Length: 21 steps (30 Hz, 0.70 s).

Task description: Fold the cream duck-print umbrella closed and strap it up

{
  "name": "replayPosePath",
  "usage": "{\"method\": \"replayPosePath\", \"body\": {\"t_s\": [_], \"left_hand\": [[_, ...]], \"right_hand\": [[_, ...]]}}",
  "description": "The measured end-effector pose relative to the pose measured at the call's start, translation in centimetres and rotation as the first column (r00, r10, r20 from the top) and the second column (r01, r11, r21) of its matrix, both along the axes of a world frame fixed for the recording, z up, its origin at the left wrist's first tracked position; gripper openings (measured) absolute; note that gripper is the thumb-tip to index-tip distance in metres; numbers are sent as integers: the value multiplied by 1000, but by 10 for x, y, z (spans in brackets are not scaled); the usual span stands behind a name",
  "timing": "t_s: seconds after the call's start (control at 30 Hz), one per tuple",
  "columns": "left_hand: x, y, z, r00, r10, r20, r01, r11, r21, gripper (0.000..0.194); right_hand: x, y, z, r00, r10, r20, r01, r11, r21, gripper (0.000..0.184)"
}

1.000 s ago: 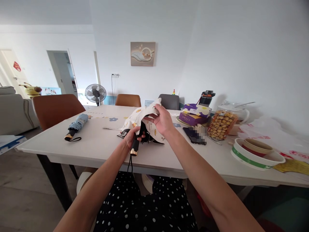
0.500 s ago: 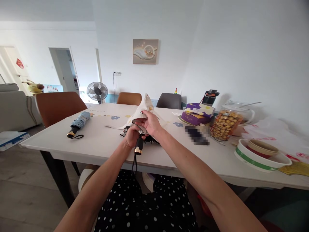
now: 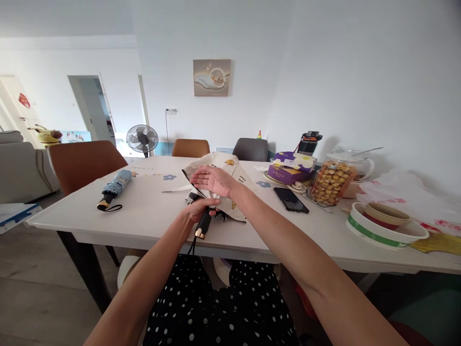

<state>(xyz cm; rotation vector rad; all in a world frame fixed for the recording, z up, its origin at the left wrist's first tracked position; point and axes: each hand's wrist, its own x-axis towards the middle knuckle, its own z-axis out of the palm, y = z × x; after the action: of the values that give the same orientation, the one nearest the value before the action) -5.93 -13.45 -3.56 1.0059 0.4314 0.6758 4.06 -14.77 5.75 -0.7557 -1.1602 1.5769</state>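
The scene is moderately, softly lit, brightest toward nine o'clock; faint shadows are cast on the wall at two o'clock. The bench is stretched toward the edges by wide-angle distortion.

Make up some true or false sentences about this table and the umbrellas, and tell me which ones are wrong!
The left hand holds the white umbrella near its black handle. True.
The fan is standing on the table. False: it is beyond the far edge.
The blue umbrella is wide open. False: it is folded up.
The phone lies flat. True.
The white bowl has a red stripe outside. False: that stripe is green.
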Motion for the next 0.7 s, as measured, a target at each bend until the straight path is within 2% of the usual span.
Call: {"method": "replayPosePath", "body": {"t_s": [0.07, 0.1, 0.2, 0.27, 0.33, 0.4, 0.43, 0.47, 0.57, 0.63, 0.7], "left_hand": [[3, 0, -1, 1000, 17, 9, -17, 1000, -8, 14], [5, -1, -1, 999, 34, 20, -34, 999, -17, 14], [7, 0, 2, 992, 97, 78, -93, 994, -56, 18], [3, 2, 6, 981, 134, 139, -124, 989, -84, 21], [-3, 4, 10, 936, 175, 306, -132, 979, -156, 22], [-10, 6, 12, 844, 243, 479, -114, 953, -282, 20], [-13, 6, 13, 803, 287, 523, -100, 929, -355, 18], [-15, 7, 13, 783, 325, 531, -87, 901, -424, 15], [-17, 7, 14, 814, 358, 457, -44, 824, -565, 7], [-17, 7, 14, 829, 330, 452, 1, 806, -592, 7], [-17, 6, 14, 831, 299, 468, 31, 816, -577, 9]], "right_hand": [[9, -2, 9, 999, 34, 16, -35, 997, 67, 14], [16, -4, 13, 1000, -10, 3, 9, 993, 115, 13], [39, -6, 15, 956, -292, -39, 294, 934, 202, 11], [57, -5, 7, 864, -503, -25, 495, 841, 219, 10], [73, -3, -7, 732, -681, 7, 664, 716, 214, 9], [85, 0, -23, 618, -786, 41, 763, 611, 212, 12], [89, 1, -30, 586, -807, 68, 782, 586, 212, 14], [90, 2, -36, 582, -807, 98, 781, 589, 208, 16], [87, 1, -48, 633, -754, 175, 733, 656, 178, 19], [80, 0, -51, 657, -724, 213, 709, 688, 152, 21], [74, 0, -53, 666, -703, 251, 698, 705, 124, 23]]}}
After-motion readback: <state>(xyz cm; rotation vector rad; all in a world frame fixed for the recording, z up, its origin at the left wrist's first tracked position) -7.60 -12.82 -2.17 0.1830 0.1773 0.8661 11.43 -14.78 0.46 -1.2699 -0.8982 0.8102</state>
